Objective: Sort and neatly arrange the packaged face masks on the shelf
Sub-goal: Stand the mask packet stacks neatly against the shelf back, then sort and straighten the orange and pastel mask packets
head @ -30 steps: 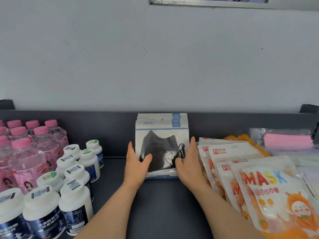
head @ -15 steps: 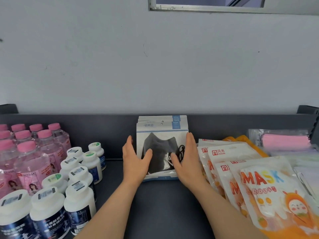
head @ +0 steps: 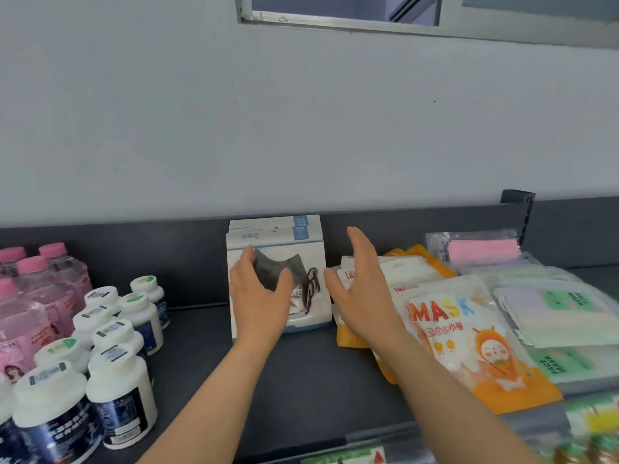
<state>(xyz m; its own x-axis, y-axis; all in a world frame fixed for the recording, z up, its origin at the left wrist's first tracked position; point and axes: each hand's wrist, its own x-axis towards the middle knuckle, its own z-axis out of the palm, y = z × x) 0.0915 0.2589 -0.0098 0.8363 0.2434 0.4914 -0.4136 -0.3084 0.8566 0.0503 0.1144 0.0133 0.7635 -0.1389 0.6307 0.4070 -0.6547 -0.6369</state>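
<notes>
The stack of black face-mask packs (head: 303,259) stands upright on the dark shelf (head: 301,373), its back against the shelf's rear rail (head: 167,256). The left hand (head: 259,298) rests on the front pack, straight fingers (head: 246,262) along its left edge and thumb spread across the clear window, not curled round it. The right hand (head: 361,296) hovers just right of the stack, released, fingers straight and together; whether its thumb touches the pack cannot be told. Beneath and right of those fingers lie overlapping orange MASK packs (head: 469,346), then pastel mask packs (head: 552,313) and a pink mask pack (head: 482,249). Left of the left fingers stand white-capped jars (head: 117,390) and pink-capped bottles (head: 33,296).
</notes>
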